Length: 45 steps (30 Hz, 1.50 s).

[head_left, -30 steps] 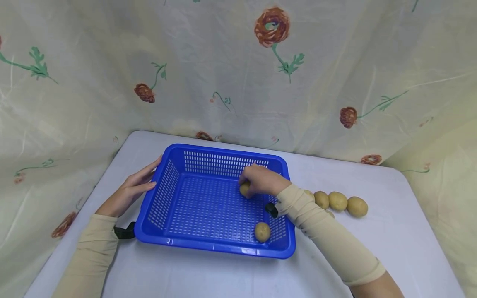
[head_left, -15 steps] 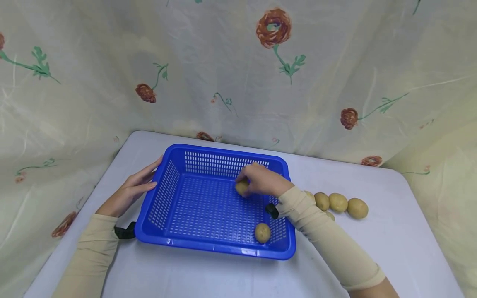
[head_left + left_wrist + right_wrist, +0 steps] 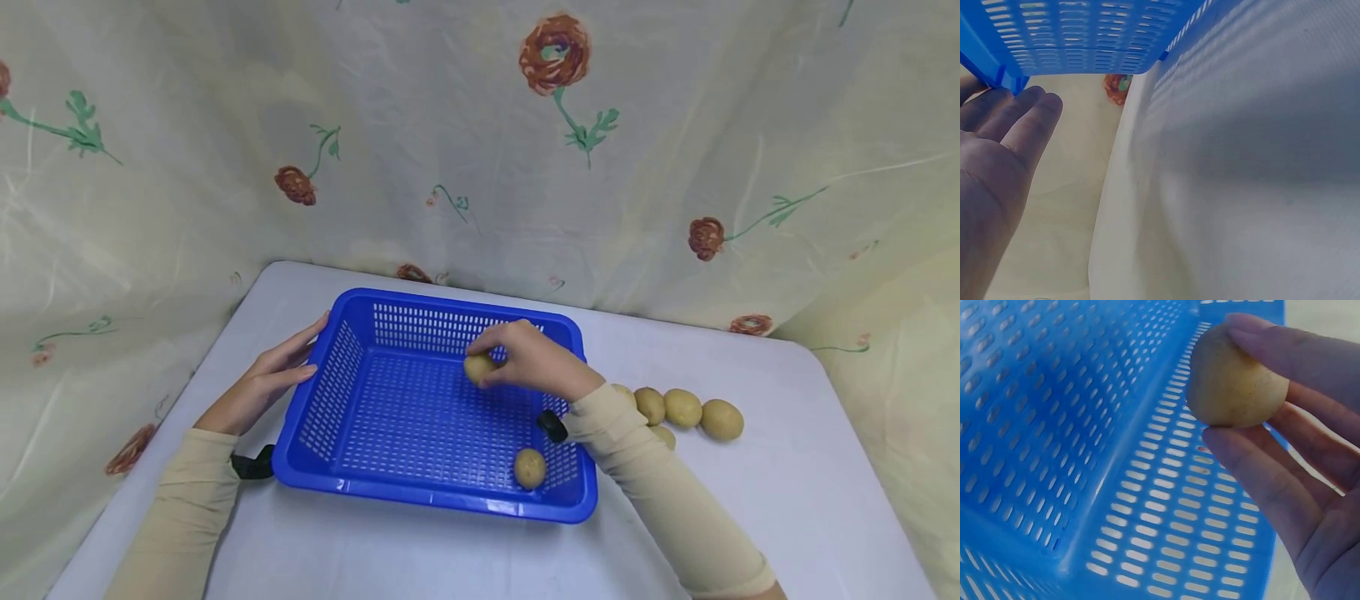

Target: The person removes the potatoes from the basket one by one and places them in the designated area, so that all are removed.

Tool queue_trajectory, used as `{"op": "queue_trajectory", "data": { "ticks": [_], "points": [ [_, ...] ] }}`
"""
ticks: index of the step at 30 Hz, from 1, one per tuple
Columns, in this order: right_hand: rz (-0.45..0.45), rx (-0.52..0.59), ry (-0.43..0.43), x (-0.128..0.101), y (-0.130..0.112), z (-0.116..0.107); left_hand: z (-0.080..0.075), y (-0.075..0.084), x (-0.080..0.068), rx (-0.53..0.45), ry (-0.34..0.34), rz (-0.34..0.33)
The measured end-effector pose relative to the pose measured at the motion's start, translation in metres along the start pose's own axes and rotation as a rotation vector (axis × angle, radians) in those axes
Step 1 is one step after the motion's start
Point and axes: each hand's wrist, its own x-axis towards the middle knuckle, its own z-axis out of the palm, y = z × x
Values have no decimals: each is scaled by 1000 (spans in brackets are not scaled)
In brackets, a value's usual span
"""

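A blue perforated plastic basket (image 3: 420, 498) stands on the white table. My right hand (image 3: 528, 360) is inside it near the far right corner, pinching a potato (image 3: 478, 367) between thumb and fingers. In the right wrist view the held potato (image 3: 1235, 381) shows close up, against the slotted wall. A second potato (image 3: 530, 468) lies on the basket floor in the near right corner. My left hand (image 3: 262, 375) rests on the left rim with fairly straight fingers. From the left wrist, those fingers (image 3: 1032, 128) appear under the rim's outer edge.
Several potatoes (image 3: 682, 408) lie in a loose row on the table (image 3: 787, 483), right of the basket, partly hidden by my right sleeve (image 3: 660, 483). A flower-patterned curtain (image 3: 420, 125) hangs behind the table and at its sides.
My right hand has shifted a little left and away from me with the potato, which shows more plainly now. The left hand and the basket have stayed put.
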Motion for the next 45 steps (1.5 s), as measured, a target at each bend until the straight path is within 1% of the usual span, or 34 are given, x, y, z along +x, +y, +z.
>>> {"op": "queue_trajectory", "data": {
  "ticks": [9,12,17,27,32,41,45],
  "points": [
    [-36,168,83,-15,-9,-7,1,3,1,2,5,-10],
    [-47,174,115,-20,-11,-9,2,3,1,5,5,-6],
    [-41,157,176,-31,-15,-14,2,3,1,7,5,-3],
    [-82,261,284,-54,-19,-20,2,3,1,12,10,-4],
    [-78,294,335,-64,-18,-20,1,1,1,14,9,1],
    [-65,407,400,-75,-13,-20,1,0,0,10,7,2],
    [-57,422,425,-81,-12,-20,1,0,1,6,5,5]
  ]
}}
